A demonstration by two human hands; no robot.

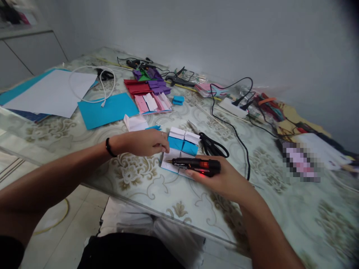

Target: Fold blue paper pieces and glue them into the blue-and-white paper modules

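Note:
My right hand (221, 179) is wrapped around a black hot glue gun (207, 166) with an orange switch and a lit red light. Its metal tip points left, over the white lower part of a folded blue-and-white paper (175, 144). My left hand (147, 143), wearing a ring, has its fingers curled at the left edge of that paper, pinching it. A white folded paper piece (135, 123) and a bit of blue paper lie just beyond this hand. Black-handled scissors (212, 144) rest right of the folded paper.
Blue sheet (108, 110), white sheet (53, 91) and a white cable (104, 93) lie left. Red folded paper (137, 87) and pink folded paper (153, 103) sit at mid-table. A white power strip (233, 108) with black cords stands right, before the wall.

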